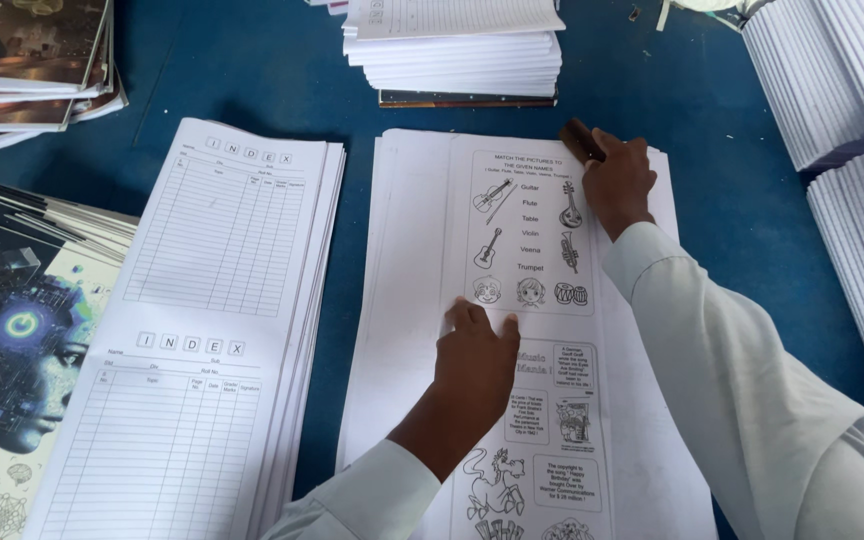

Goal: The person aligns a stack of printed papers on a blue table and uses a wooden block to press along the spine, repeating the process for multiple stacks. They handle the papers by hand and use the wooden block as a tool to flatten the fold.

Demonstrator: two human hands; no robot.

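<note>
Left hand [477, 350] pressed flat on the printed activity sheet [527, 300] topping a white paper stack [402, 300] on the blue desk [732, 200], grip released, fingers spread. Right hand [617, 180] at that sheet's upper right edge, grip clenched around a small brown block [582, 140]. Left of the sheet, a stack of index pages [212, 320]; beyond those, dark illustrated covers [12, 340]. Above the sheet, another white pile [452, 45].

Lying flat on the blue table [202, 95]: a tall stack of white printed sheets [412, 300], top sheet [527, 240] showing line drawings of musical instruments, cartoon faces and boxed text. Resting at the far right corner of the stack: a small dark brown block [581, 140], tilted, partly hidden under fingers. Stack edges fanning slightly at the left side.
</note>
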